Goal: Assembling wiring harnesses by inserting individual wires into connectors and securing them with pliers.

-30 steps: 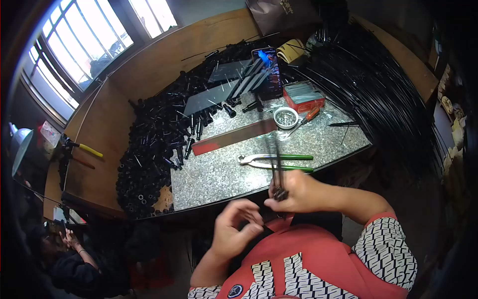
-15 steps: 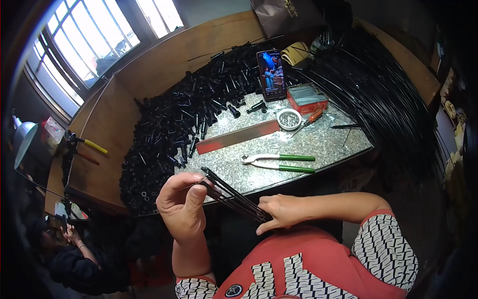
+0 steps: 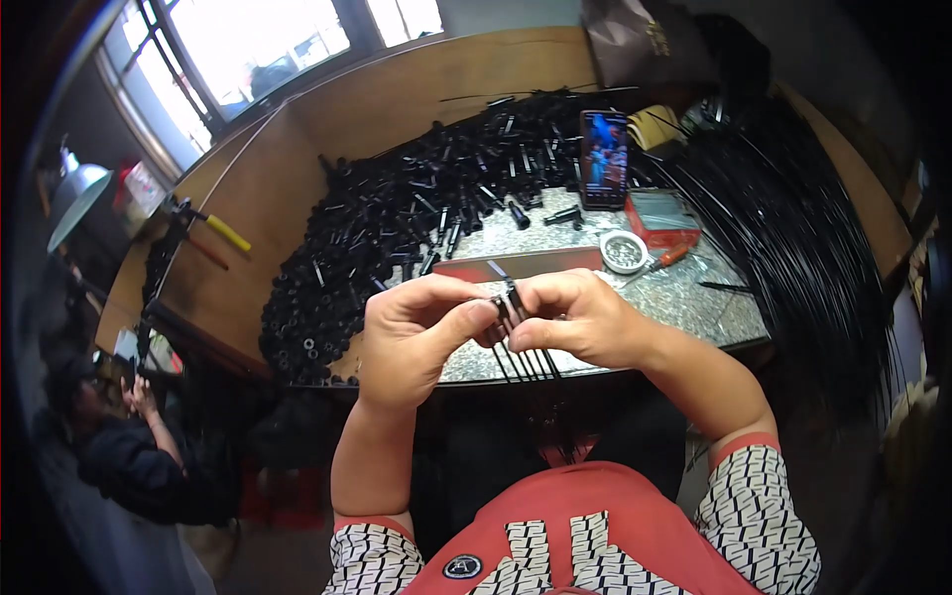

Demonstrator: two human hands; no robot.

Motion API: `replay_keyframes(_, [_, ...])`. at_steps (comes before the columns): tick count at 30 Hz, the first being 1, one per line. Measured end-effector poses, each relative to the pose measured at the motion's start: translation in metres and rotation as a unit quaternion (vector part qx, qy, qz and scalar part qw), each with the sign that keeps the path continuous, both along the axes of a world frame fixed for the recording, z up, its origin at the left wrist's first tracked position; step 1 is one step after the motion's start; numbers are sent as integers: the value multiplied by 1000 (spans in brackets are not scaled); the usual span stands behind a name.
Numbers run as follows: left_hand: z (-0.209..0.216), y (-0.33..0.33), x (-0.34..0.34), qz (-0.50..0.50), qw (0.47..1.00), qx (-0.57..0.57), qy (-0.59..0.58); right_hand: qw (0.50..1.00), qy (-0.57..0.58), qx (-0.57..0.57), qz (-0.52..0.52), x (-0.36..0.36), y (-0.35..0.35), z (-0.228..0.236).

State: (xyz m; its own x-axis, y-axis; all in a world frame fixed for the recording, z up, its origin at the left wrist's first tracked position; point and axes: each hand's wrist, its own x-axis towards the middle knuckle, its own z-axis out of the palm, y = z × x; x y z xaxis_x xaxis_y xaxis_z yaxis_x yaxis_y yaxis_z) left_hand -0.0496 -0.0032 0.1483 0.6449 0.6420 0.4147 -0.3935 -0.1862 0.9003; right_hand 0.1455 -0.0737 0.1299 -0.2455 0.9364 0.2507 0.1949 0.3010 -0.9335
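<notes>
A bundle of thin black rods (image 3: 531, 365), much like umbrella ribs, is held upright in front of my chest, its lower ends hanging past the table edge. My left hand (image 3: 412, 332) pinches the upper end of the bundle between thumb and forefinger. Close beside it, my right hand (image 3: 585, 317) grips the same rods near the top, thumb toward me. The fingertips hide how the rods join. Just behind the hands lies a long bar (image 3: 555, 262) with a reddish side, on the speckled tabletop (image 3: 729, 322).
A heap of black tubular parts (image 3: 397, 213) covers the table's left and back. A phone (image 3: 604, 159), a white dish (image 3: 624, 268) of small metal bits, an orange-handled tool (image 3: 672, 257) and long black rods (image 3: 793, 218) lie rightward. Another person (image 3: 129, 446) sits far left.
My right hand has moved up from the lower part of the rods to their top, beside my left hand. The bundle has turned more upright, and the view has shifted. The green-handled pliers are now hidden.
</notes>
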Motion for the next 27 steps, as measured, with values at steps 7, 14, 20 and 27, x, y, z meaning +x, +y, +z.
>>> replay_keyframes(7, [-1, 1, 1, 10, 1000, -6, 20, 981, 191, -41, 8, -13, 0, -16])
replay_keyframes(14, [-9, 5, 3, -24, 999, -21, -16, 979, 195, -53, -7, -15, 0, -12])
replay_keyframes(20, [-58, 65, -23, 293, 955, 36, 17, 971, 228, -18, -71, -8, 7, -20])
replay_keyframes(27, [-136, 118, -109, 465, 743, 118, 468, 975, 199, -6, -94, 0, 9, -26])
